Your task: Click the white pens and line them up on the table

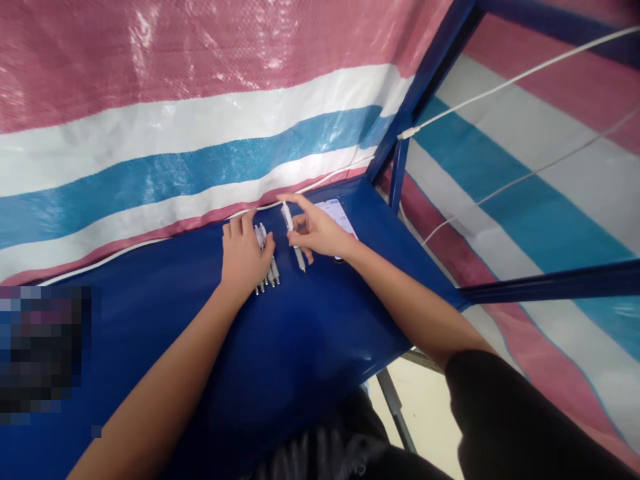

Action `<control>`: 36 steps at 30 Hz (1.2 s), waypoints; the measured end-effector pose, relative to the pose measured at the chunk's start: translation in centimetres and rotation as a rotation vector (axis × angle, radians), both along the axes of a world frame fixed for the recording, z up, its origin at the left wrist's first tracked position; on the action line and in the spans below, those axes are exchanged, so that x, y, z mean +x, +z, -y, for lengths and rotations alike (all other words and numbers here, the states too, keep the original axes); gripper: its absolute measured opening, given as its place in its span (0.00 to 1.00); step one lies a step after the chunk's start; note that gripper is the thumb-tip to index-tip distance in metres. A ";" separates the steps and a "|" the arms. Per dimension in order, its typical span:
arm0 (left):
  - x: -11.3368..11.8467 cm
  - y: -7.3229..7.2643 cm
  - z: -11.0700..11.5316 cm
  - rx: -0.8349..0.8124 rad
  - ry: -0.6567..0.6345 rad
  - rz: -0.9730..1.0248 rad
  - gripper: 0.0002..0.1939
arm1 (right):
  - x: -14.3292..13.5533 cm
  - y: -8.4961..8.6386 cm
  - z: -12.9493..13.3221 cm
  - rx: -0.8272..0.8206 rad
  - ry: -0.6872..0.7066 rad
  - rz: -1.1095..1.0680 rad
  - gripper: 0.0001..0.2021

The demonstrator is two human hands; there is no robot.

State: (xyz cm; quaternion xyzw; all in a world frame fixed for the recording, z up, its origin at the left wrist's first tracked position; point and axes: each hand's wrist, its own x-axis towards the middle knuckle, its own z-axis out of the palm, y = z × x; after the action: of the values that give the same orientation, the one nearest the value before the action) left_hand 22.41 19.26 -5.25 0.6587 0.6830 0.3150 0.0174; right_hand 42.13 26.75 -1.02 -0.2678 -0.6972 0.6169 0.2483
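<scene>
Several white-and-grey click pens [273,272] lie side by side on the blue tabletop [300,333], their tips toward me. My left hand [244,257] is over them, its thumb at their right side and its fingers at the left, so part of the row is hidden. Just to the right, my right hand [320,230] grips another white-and-grey pen [299,257] between thumb and fingers, with the index finger near its upper end. This pen is tilted, its tip pointing down toward me, a small gap apart from the row.
A phone [336,211] with a lit screen lies partly under my right hand. Striped plastic sheeting [200,160] hangs along the table's back edge, where a white cable [125,248] runs. Blue frame posts [400,140] stand at the right. A blurred-out dark patch [40,353] covers the left.
</scene>
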 end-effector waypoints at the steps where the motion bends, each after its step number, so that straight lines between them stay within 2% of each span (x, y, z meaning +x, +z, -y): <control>1: -0.1 -0.1 0.0 0.006 -0.005 -0.001 0.28 | 0.1 0.1 0.1 -0.003 0.015 0.013 0.35; 4: -0.3 -0.4 -0.2 -0.006 -0.015 -0.011 0.26 | 0.0 0.0 0.4 -0.004 0.043 0.059 0.32; 10: -0.3 -0.7 -0.3 0.002 -0.002 -0.034 0.22 | -0.3 -0.4 1.0 0.042 0.024 0.099 0.31; 19: 0.0 0.1 -0.1 -0.029 0.010 -0.028 0.25 | -0.1 -0.3 0.9 0.104 -0.080 0.062 0.33; 22: 0.2 0.3 -0.1 -0.047 -0.015 -0.034 0.25 | -0.1 -0.5 0.7 0.100 -0.071 0.071 0.30; 27: 0.2 0.2 -0.2 -0.099 -0.020 -0.070 0.29 | -0.1 -0.9 0.5 0.089 -0.024 0.067 0.31; 30: 0.3 0.2 -0.2 -0.130 0.002 -0.106 0.32 | -0.1 -1.1 0.4 0.107 -0.042 0.019 0.33; 33: 0.4 0.4 -0.2 -0.141 0.012 -0.123 0.31 | -0.1 -1.2 0.3 0.096 -0.062 -0.019 0.38; 36: 0.5 0.4 -0.2 -0.121 0.008 -0.125 0.28 | -0.1 -1.2 0.1 0.083 -0.141 -0.043 0.35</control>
State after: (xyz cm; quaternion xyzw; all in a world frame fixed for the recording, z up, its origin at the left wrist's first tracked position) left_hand 22.91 19.43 -4.82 0.6721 0.7031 0.2318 0.0133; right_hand 41.98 26.67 -2.21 -0.2926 -0.6962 0.5738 0.3169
